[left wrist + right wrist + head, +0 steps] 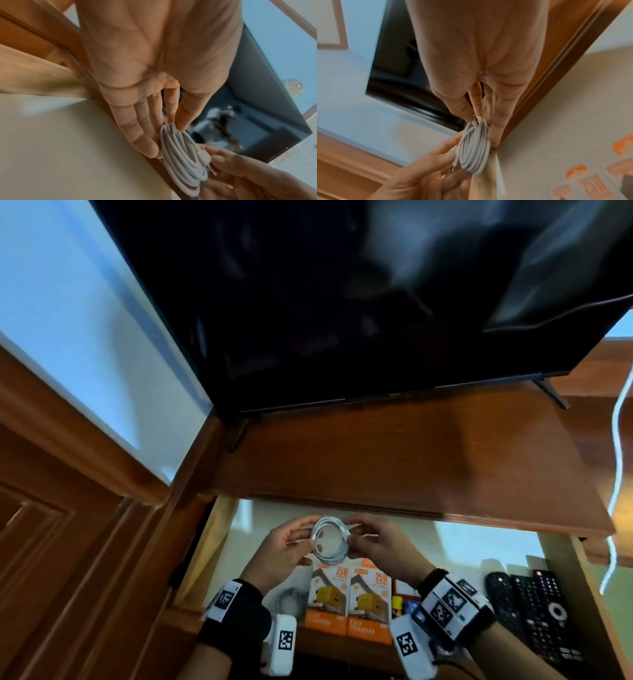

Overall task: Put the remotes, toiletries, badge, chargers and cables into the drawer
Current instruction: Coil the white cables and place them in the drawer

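Over the open drawer [213, 542], both hands hold one coiled white cable [329, 541] upright between them. My left hand [306, 542] pinches its left side; in the left wrist view thumb and forefinger nip the coil [181, 162] at its top. My right hand [353, 537] pinches the right side, near a plug end of the coil [474, 148]. Inside the drawer lie two orange charger boxes [349, 604], a grey coiled cable [291, 599], small red and blue items [406, 599] and several black remotes [537, 614].
A wooden cabinet top [411, 460] overhangs the drawer's back, with a black TV [342, 302] standing on it. A loose white cord [616, 474] hangs down at the right. Wooden panelling [68, 525] runs along the left.
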